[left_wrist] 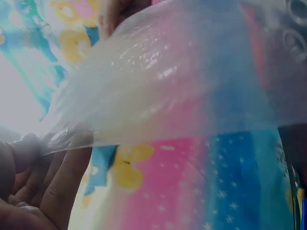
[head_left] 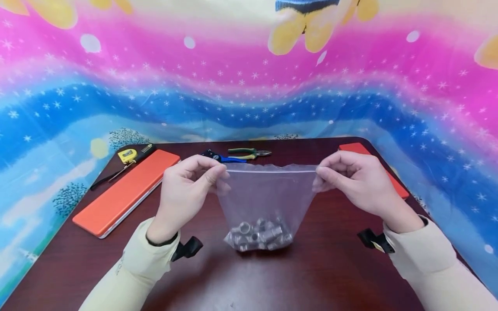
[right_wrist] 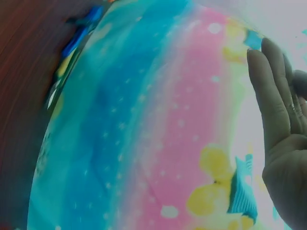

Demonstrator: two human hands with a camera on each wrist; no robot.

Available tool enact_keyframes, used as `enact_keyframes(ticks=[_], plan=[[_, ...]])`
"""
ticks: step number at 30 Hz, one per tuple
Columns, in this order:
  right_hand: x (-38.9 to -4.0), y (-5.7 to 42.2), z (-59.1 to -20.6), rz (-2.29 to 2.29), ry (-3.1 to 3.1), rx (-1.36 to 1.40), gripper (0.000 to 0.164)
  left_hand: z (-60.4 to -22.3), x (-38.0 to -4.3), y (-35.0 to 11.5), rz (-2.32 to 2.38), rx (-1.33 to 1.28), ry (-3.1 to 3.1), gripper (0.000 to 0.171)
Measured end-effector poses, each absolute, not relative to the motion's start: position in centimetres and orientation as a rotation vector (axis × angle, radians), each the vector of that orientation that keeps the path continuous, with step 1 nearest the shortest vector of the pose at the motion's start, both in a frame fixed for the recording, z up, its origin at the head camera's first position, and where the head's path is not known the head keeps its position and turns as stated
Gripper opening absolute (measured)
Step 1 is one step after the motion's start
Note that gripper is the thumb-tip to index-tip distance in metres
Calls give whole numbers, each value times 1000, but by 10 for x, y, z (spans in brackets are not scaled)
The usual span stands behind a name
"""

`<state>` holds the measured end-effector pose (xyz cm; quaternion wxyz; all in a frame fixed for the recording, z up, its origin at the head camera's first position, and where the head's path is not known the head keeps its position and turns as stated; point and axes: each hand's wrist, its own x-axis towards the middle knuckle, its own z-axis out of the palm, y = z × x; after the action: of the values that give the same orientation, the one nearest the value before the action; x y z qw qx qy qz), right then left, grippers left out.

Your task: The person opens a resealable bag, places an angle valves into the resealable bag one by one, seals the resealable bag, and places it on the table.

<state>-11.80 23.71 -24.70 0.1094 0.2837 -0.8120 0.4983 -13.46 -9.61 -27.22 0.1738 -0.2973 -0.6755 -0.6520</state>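
Observation:
A clear zip-top plastic bag [head_left: 268, 194] hangs upright over the table, stretched wide along its top edge. Several silvery metal fittings [head_left: 256, 233], some ring-shaped, are heaped in its bottom. At the bag's top left corner my left hand [head_left: 186, 185] pinches the plastic between thumb and fingers. The top right corner is pinched by my right hand [head_left: 359, 183]. In the left wrist view the plastic bag [left_wrist: 144, 86] spreads out from the left hand [left_wrist: 43, 187]. The right wrist view has the right hand [right_wrist: 283, 129] at its right edge.
Behind the bag lie green-handled pliers [head_left: 250, 153] and a blue-and-black tool [head_left: 221, 158]. On the left are an orange case [head_left: 130, 190], a yellow tape measure [head_left: 127, 155] and a black-handled screwdriver [head_left: 140, 156]. Another orange case [head_left: 355, 148] lies partly behind the right hand. A patterned cloth [head_left: 233, 86] surrounds the table.

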Motion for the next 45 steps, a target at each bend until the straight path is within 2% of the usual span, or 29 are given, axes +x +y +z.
enact_keyframes(ticks=[3, 5, 11, 16, 22, 27, 32, 34, 36, 39, 45], plan=[[-118, 233, -251, 1599, -2398, 763, 5, -273, -135, -101, -1908, -814, -1993, 8], [-127, 229, -260, 1648, -2445, 671, 10, -282, -146, -104, -1932, -755, -2092, 14], [-185, 212, -296, 1697, -2594, 370, 18, -325, -216, -108, -1939, -445, -2407, 27], [-235, 200, -320, 1709, -2758, 201, 21, -364, -266, -107, -2030, -217, -2561, 26], [-273, 193, -348, 1600, -2963, 65, 20, -391, -292, -102, -1973, -62, -2739, 24], [-283, 189, -368, 1541, -3025, -24, 23, -400, -297, -95, -1971, 24, -2831, 26], [-262, 192, -375, 1707, -2992, -96, 40, -400, -280, -100, -2107, 69, -2844, 52], [-246, 195, -374, 1758, -2993, -63, 43, -396, -265, -105, -2162, 48, -2853, 57], [-230, 197, -375, 1783, -3006, -38, 41, -392, -250, -109, -2190, -4, -2891, 54], [-214, 198, -379, 1837, -3016, -7, 35, -389, -233, -113, -2229, -90, -2957, 41], [-212, 191, -383, 1988, -3017, -26, 27, -397, -231, -114, -2303, -108, -2954, 31]])
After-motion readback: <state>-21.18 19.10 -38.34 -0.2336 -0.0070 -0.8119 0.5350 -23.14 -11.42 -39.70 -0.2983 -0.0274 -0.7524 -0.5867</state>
